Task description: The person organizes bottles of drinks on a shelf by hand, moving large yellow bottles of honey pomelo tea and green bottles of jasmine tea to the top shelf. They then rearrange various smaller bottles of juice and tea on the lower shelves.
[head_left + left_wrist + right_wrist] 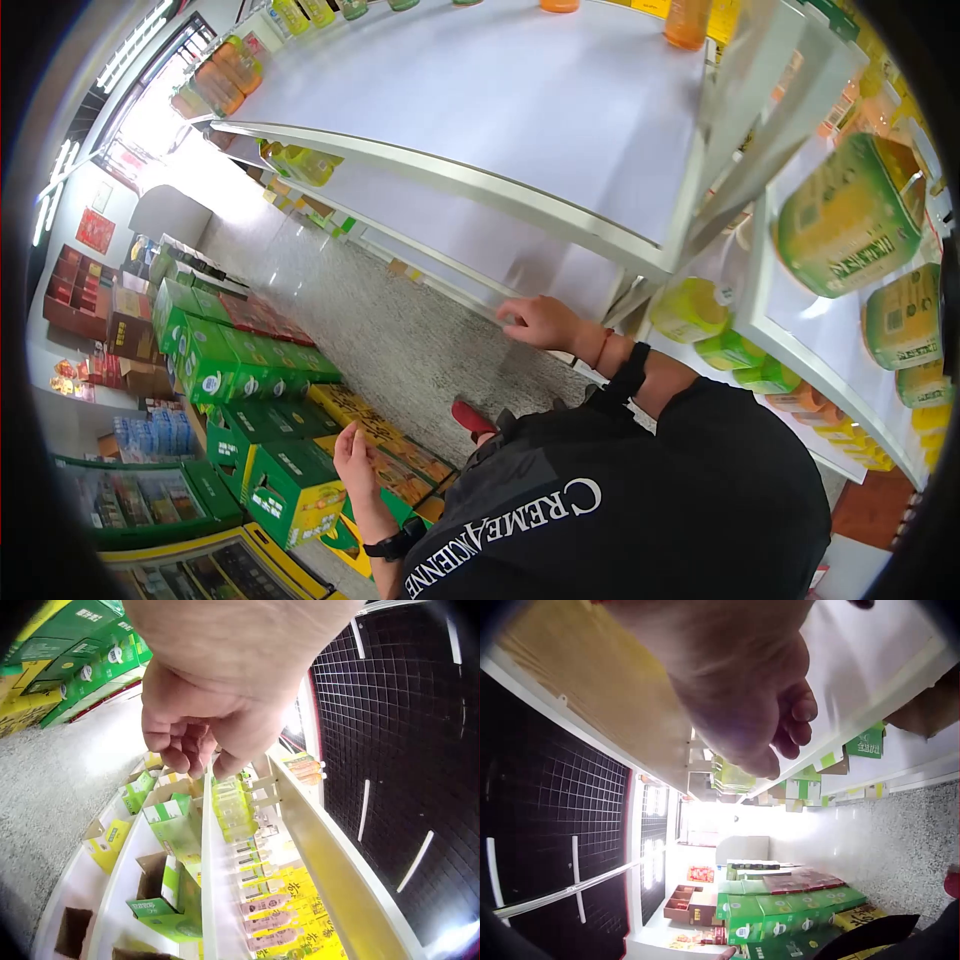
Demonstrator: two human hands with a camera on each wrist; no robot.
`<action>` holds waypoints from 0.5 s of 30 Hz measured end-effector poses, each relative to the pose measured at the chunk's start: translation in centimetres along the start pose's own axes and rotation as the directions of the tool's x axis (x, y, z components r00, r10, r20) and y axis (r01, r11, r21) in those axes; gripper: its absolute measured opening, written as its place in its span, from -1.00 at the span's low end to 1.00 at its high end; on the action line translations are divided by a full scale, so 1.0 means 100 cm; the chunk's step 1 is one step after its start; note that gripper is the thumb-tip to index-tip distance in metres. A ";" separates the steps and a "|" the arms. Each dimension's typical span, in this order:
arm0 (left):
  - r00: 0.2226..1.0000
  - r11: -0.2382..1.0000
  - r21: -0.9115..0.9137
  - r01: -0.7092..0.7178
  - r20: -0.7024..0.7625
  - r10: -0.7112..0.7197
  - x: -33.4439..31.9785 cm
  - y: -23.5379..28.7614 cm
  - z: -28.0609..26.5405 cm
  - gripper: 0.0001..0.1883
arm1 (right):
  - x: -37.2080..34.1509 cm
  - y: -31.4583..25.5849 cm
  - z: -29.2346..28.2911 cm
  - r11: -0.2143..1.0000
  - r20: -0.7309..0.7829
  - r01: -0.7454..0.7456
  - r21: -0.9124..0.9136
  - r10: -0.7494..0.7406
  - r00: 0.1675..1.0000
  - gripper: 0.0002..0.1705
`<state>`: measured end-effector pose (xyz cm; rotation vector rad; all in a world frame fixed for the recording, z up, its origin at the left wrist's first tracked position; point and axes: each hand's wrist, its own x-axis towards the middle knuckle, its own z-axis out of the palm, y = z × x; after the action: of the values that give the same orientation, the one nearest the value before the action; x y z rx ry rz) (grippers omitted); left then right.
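My right hand (545, 322), with a red band at its wrist, hangs beside the white shelf unit (450, 180). In the right wrist view its fingers (799, 724) are loosely bent and hold nothing. My left hand (355, 465), below a black wrist strap, is raised in front of my body on the side of the stacked green cartons (290, 490). The left wrist view shows its fingers (176, 754) loosely bent with nothing in them. Yellow-green bottles (690, 310) stand on a low shelf to the right of my right hand.
Large bottles with green labels (850, 215) stand on the right-hand shelf (800, 310). Orange bottles (228, 75) line the top shelf's far end. Green cartons and yellow cartons (385, 430) flank the grey floor (330, 270). A green-framed chest cooler (150, 500) is at lower left.
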<state>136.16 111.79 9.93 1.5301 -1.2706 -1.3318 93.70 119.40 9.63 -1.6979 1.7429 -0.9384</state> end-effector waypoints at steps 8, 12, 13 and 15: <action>0.996 0.997 0.072 -0.031 0.080 0.025 0.157 0.027 -0.068 -0.72 | 0.109 -0.009 0.053 0.982 -0.078 -0.175 -0.068 0.169 0.982 -0.63; 0.985 0.985 0.145 -0.091 0.161 0.068 0.235 0.076 -0.081 -0.72 | 0.174 -0.051 0.067 0.972 -0.107 -0.235 -0.019 0.232 0.967 -0.64; 0.981 0.985 0.151 -0.090 0.182 0.061 0.255 0.087 -0.080 -0.71 | 0.185 -0.060 0.069 0.969 -0.117 -0.248 -0.012 0.245 0.962 -0.64; 0.970 0.978 0.167 -0.125 0.226 0.085 0.297 0.103 -0.072 -0.70 | 0.207 -0.071 0.070 0.963 -0.114 -0.270 -0.020 0.266 0.957 -0.63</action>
<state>140.32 79.99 13.52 1.4426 -1.6263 -1.3756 102.06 98.25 12.81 -1.4061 2.0124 -0.8959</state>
